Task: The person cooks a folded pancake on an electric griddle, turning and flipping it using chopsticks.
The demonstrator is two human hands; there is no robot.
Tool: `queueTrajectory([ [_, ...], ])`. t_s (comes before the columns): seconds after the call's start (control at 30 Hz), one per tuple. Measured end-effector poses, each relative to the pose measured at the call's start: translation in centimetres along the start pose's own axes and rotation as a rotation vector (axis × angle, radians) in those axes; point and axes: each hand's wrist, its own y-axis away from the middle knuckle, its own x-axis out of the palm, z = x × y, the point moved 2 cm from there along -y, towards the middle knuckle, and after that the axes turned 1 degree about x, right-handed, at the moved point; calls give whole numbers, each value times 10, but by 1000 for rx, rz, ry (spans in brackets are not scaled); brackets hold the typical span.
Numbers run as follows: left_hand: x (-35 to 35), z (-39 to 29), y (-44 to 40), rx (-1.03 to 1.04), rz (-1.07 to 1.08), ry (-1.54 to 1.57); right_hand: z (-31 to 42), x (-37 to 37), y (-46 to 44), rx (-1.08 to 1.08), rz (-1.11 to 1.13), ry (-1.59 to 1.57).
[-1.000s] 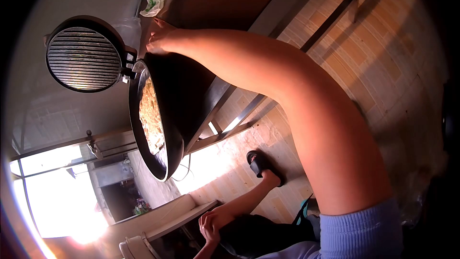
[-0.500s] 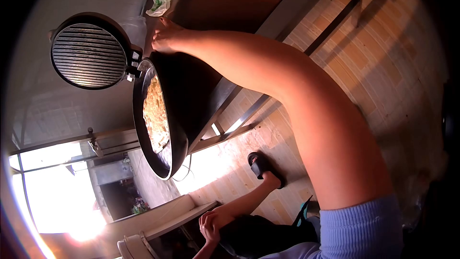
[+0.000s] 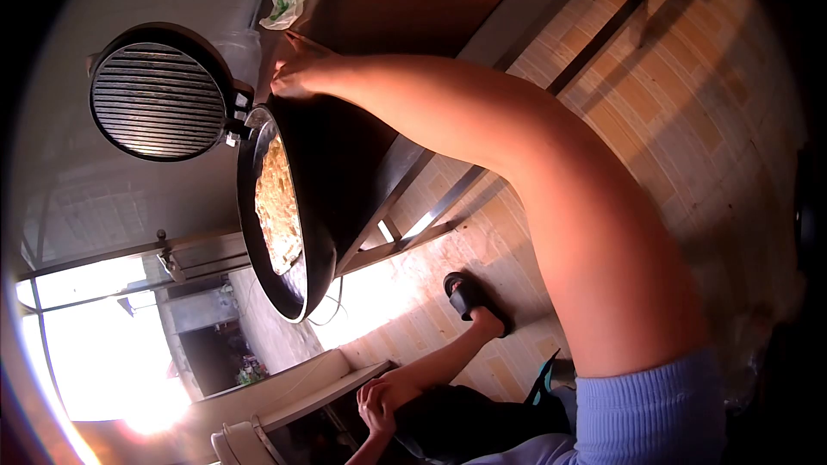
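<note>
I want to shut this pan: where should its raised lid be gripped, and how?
Probably by the small tab opposite the hinge, coming from behind: the lid stands open, its free edge sticks out clear, and its exposed ribbed face may be hot.

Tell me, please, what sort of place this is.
Probably an indoor cooking area, perhaps a home or small eatery kitchen: a griddle pan with its hinged, ridged lid open holds food, and a metal-framed table stands on a tiled floor.
</note>
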Motion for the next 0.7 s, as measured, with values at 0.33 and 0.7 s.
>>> queueTrajectory([
  [0.33, -1, -1, 1, -1, 8, 2, -1, -5, 1, 14, -9, -81],
  [0.7, -1, -5, 0, 13, 7, 8, 0, -6, 5, 26, -11, -83],
])
